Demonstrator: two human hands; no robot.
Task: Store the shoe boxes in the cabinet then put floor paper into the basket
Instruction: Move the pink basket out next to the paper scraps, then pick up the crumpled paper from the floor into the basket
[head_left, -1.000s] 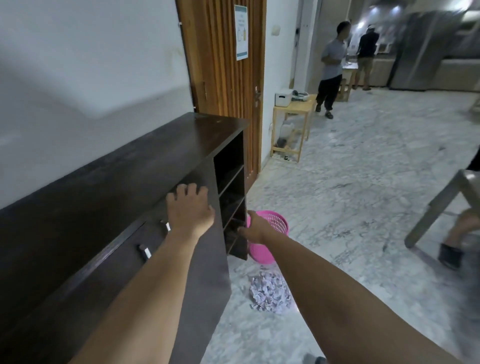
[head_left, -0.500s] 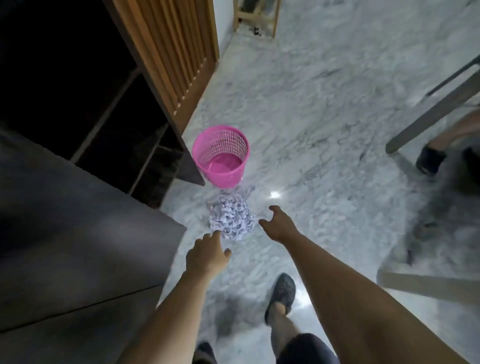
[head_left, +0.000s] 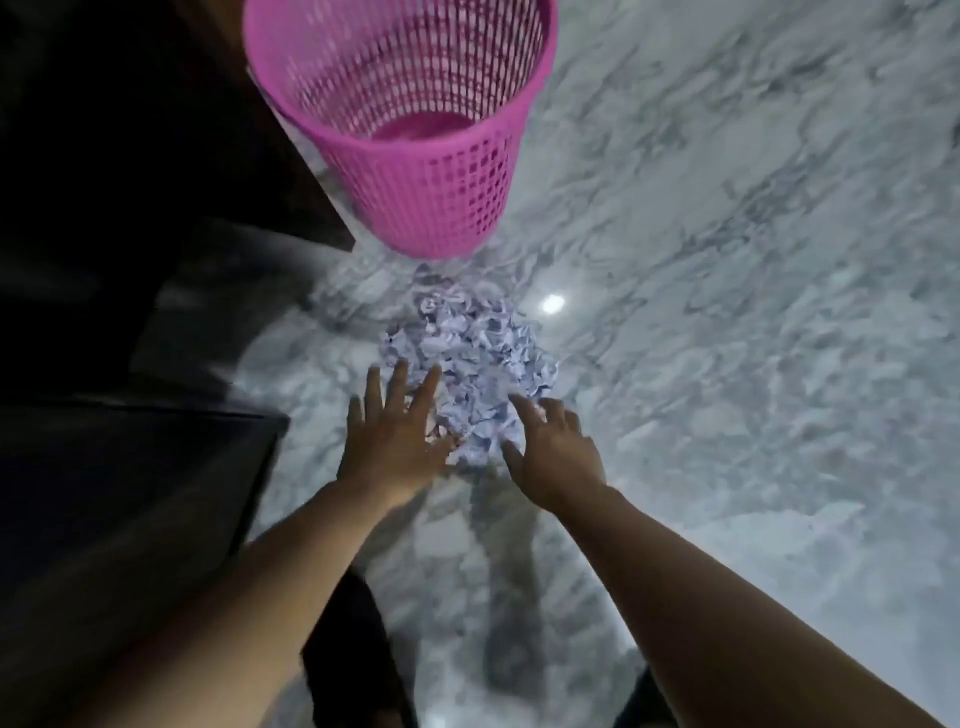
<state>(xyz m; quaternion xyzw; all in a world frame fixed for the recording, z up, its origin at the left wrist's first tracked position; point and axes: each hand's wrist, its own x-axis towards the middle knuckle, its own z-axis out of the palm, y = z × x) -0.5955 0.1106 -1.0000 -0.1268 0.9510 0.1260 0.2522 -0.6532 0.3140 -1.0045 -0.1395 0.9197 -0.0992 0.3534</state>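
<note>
Half a second ago my hands hung above the paper with my feet showing under them; now I have bent down much closer, and both hands have come to the near edge of the pile, while the basket fills the top of the view.

My left hand (head_left: 392, 441) is spread flat, fingers apart, its fingertips lying over the near left edge of the heap of crumpled white paper scraps (head_left: 470, 358). My right hand (head_left: 553, 454) is open too, fingers loosely curled, at the near right edge of the same heap. Neither hand is closed on anything yet; whether the palms already press the paper I cannot tell, because the picture is smeared by motion.

The paper lies on the grey-veined marble floor (head_left: 727, 312), just on my side of the pink plastic lattice basket (head_left: 415, 171), which stands upright close to the corner of the dark wooden cabinet (head_left: 130, 260). As far as I can see into the basket, it holds no paper.

So I judge the shoe box part finished, since I am now at the paper, though no box shows and the cabinet's inside is only blackness here. The whole paper part is left: gather, lift, drop in.

The basket's far rim is cut off by the top edge, and the cabinet's shelves cannot be made out.
</note>
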